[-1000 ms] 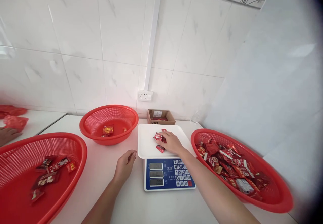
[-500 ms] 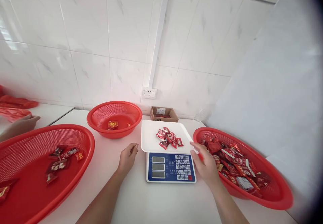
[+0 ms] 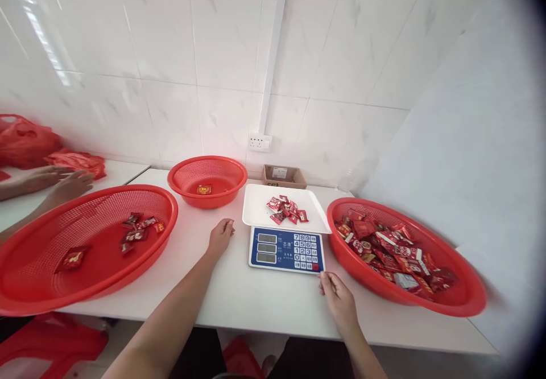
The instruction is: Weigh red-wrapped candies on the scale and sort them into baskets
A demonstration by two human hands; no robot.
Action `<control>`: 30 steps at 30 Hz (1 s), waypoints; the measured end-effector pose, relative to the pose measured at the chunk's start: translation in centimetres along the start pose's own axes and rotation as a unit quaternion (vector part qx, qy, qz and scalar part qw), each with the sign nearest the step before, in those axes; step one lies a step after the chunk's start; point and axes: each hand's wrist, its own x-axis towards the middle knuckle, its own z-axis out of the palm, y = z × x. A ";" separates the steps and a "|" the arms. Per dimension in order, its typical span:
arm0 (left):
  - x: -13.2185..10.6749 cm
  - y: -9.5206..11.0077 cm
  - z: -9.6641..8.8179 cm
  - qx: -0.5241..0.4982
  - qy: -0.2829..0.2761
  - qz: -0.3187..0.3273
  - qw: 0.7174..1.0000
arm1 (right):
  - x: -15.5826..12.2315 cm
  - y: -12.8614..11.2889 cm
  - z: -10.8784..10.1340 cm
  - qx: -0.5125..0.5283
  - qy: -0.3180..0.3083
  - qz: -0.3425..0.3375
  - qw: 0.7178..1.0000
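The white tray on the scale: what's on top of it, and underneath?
Small red-wrapped packets lie in a loose heap on the tray. Underneath, the scale juts out in front; its part beneath the tray is covered.

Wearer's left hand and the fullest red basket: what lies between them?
The head view shows a scale between them, with small red packets on its white tray.

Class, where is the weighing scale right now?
In the head view, the scale sits on the white table just right of centre, between the left hand and the fullest red basket.
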 end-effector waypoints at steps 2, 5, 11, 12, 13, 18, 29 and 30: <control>-0.6 0.0 -0.2 0.011 -0.003 0.001 1.000 | -0.1 0.0 0.0 -0.002 -0.010 -0.006 1.000; -1.4 0.1 -0.5 0.025 -0.004 0.004 1.000 | -0.2 0.0 -0.1 -0.007 -0.010 -0.015 1.000; -2.3 0.3 -0.9 0.047 -0.003 0.008 0.999 | -0.1 0.3 0.0 -0.006 -0.016 -0.023 1.000; -2.3 0.4 -1.0 0.049 -0.004 0.010 0.999 | -0.1 0.3 0.0 -0.005 -0.015 -0.024 1.000; -2.3 0.4 -1.0 0.051 -0.006 0.012 0.999 | -0.1 0.3 0.0 -0.005 -0.014 -0.024 1.000; -2.2 0.4 -1.0 0.058 -0.014 0.018 0.998 | 0.0 0.2 0.1 -0.008 -0.002 -0.023 1.000; -2.3 0.9 -1.0 0.045 -0.011 0.019 0.999 | 0.0 -0.1 0.2 -0.026 -0.007 -0.009 1.000; -2.5 1.1 -1.1 0.041 0.000 0.020 0.999 | 0.0 -0.2 0.2 -0.028 -0.011 -0.011 1.000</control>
